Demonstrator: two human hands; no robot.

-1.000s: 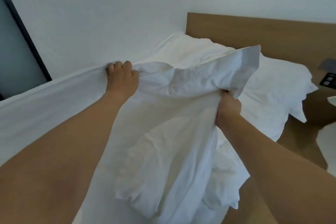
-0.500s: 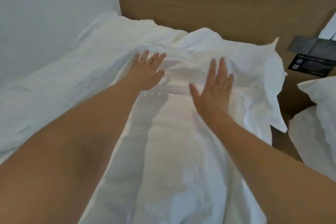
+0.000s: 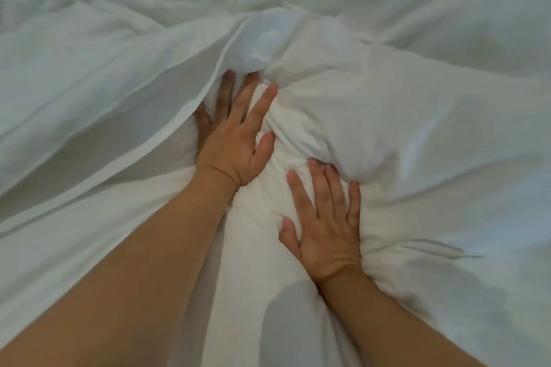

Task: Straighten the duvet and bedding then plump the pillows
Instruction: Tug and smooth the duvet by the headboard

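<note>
Now both palms press flat, fingers straight: left hand (image 3: 231,143) and right hand (image 3: 326,229) on the rumpled white duvet (image 3: 402,116)

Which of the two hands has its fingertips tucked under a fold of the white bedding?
The left hand: its fingertips disappear beneath a raised fold, while the right hand lies flat with all fingers visible.

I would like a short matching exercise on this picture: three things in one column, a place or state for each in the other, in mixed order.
Column one:
1. left hand
2. right hand
3. white bedding

Column two:
a. bunched into folds
b. fully in view, fingers spread, pressing flat
c. fingertips partly under a fold

Pairs: 1-c, 2-b, 3-a
</note>
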